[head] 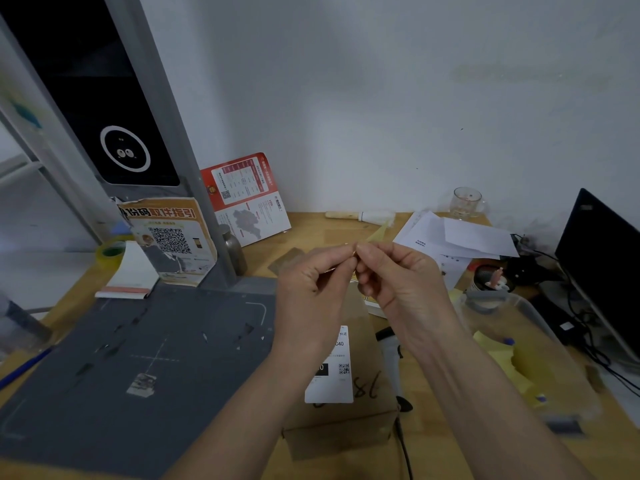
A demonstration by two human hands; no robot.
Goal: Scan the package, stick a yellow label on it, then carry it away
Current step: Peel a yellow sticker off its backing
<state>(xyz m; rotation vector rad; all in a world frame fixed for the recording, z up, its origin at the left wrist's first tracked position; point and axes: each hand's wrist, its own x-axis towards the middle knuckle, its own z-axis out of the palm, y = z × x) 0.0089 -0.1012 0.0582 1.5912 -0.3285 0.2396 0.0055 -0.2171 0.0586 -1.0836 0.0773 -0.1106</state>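
A grey wall backs your wooden desk [311, 233], with 1 dark scanner mat [138, 358] at lower left. Your 2 hands meet above it: your left hand [311, 289] and right hand [401, 282] both pinch 1 thin yellow label [377, 233], fingertips touching, its free end sticking up beyond your right fingers. Directly beneath your wrists lies 1 cardboard package [349, 403] bearing 1 white shipping label [330, 379]. Just right of the package you have 1 handheld scanner [393, 362]. Beyond your right hand stands 1 glass cup [467, 202]; further right, 1 black monitor [602, 268].
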